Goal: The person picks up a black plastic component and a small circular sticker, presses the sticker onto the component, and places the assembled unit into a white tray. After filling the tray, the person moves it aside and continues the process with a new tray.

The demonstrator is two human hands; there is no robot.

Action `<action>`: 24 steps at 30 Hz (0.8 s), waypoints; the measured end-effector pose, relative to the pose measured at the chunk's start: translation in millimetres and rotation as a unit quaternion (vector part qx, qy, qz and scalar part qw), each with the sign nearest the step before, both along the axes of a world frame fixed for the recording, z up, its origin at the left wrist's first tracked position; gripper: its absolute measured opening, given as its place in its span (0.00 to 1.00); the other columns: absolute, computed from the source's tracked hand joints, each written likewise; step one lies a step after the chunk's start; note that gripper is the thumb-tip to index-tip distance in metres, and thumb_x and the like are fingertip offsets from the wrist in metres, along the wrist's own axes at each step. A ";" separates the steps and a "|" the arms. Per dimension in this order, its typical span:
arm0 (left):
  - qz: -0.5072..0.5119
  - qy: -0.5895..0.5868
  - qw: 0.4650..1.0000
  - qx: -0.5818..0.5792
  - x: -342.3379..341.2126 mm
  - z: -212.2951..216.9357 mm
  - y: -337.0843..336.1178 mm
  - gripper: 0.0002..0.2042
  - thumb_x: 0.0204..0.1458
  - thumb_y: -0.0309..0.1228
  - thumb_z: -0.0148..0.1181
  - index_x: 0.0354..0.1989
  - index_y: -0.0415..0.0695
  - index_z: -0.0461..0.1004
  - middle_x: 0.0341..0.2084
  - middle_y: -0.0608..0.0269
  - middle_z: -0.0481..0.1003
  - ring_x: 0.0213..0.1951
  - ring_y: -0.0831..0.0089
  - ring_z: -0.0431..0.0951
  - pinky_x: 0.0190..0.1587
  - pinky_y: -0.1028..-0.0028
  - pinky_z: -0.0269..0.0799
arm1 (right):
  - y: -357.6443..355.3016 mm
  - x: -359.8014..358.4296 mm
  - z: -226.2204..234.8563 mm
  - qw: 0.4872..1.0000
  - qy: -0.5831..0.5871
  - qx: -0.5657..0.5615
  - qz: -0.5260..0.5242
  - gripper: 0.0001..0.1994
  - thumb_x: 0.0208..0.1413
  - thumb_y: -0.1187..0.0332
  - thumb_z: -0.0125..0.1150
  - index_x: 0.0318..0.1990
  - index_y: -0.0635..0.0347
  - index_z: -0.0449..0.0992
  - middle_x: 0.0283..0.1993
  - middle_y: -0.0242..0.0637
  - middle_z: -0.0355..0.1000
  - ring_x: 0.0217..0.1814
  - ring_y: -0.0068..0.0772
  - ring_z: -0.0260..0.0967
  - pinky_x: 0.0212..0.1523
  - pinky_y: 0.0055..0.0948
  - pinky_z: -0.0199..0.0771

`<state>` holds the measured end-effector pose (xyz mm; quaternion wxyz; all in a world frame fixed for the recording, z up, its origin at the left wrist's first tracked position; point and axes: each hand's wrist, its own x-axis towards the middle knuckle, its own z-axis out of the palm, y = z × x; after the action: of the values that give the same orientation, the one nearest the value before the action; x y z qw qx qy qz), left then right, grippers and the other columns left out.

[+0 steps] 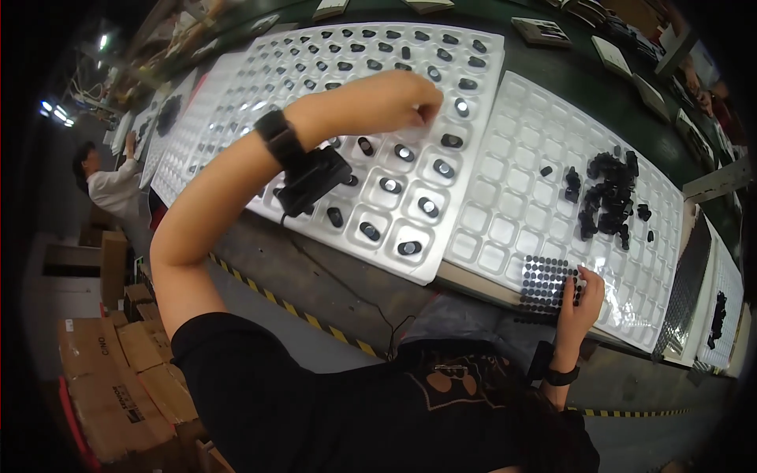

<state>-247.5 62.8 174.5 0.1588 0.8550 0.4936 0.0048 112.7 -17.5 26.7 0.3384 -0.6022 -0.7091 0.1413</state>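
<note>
Over the filled white tray (347, 118), my left hand (410, 102) has its fingers pinched together at one pocket, pressing something small onto a black part (451, 141). Right of that tray, my right hand (582, 296) lies spread, steadying the sheet of black dots (544, 284).

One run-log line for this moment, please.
left hand: fingertips in filled tray pocket | right hand: on black dot sheet | loose black parts: piled on right tray
</note>
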 end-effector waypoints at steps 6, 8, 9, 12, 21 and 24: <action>0.029 -0.039 0.994 0.101 -5.0 -8.3 16.1 0.06 0.39 0.21 0.52 0.28 0.40 0.67 0.25 0.61 0.66 0.29 0.66 0.68 0.32 0.73 0.64 | 2.6 1.2 1.4 1.000 0.006 0.009 0.008 0.09 0.44 0.74 0.51 0.35 0.62 0.67 0.35 0.39 0.62 0.36 0.36 0.59 0.35 0.27 0.58; 0.008 -0.016 0.996 0.088 -8.5 -7.4 23.5 0.06 0.38 0.20 0.52 0.28 0.39 0.67 0.24 0.61 0.66 0.28 0.67 0.68 0.32 0.73 0.64 | 3.1 1.1 1.1 1.000 0.011 0.010 0.009 0.09 0.43 0.75 0.52 0.35 0.62 0.67 0.35 0.39 0.62 0.36 0.36 0.59 0.35 0.27 0.58; 0.018 -0.040 0.995 0.088 -10.3 0.8 30.7 0.06 0.38 0.20 0.52 0.28 0.39 0.67 0.24 0.61 0.66 0.28 0.67 0.68 0.32 0.73 0.64 | 3.2 1.1 0.6 1.000 0.013 0.010 0.009 0.09 0.43 0.75 0.52 0.35 0.62 0.67 0.35 0.39 0.62 0.36 0.36 0.59 0.36 0.27 0.58; 0.046 -0.084 0.992 0.085 -14.0 11.1 47.0 0.07 0.38 0.20 0.53 0.28 0.39 0.68 0.24 0.61 0.66 0.27 0.68 0.68 0.31 0.74 0.64 | 4.3 4.5 -1.0 1.000 -0.003 0.012 0.014 0.09 0.44 0.74 0.51 0.35 0.62 0.67 0.35 0.39 0.62 0.36 0.34 0.59 0.34 0.26 0.59; 0.053 -0.082 0.992 0.078 -18.0 6.7 95.0 0.09 0.38 0.25 0.56 0.31 0.41 0.70 0.25 0.61 0.69 0.27 0.70 0.70 0.32 0.75 0.66 | 5.3 4.6 3.2 1.000 -0.004 0.015 0.016 0.09 0.43 0.75 0.51 0.36 0.63 0.67 0.35 0.41 0.62 0.37 0.38 0.59 0.36 0.29 0.59; 0.071 -0.002 0.994 0.079 -19.8 9.3 117.2 0.09 0.40 0.24 0.55 0.33 0.41 0.70 0.26 0.63 0.70 0.28 0.73 0.70 0.33 0.77 0.66 | 4.2 5.1 2.3 1.000 -0.005 0.016 0.023 0.09 0.43 0.75 0.51 0.36 0.63 0.67 0.35 0.41 0.62 0.38 0.38 0.59 0.37 0.29 0.58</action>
<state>-267.3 180.0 183.7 0.0912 0.8278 0.5506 0.0565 117.8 -13.3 29.1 0.3413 -0.5806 -0.7267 0.1351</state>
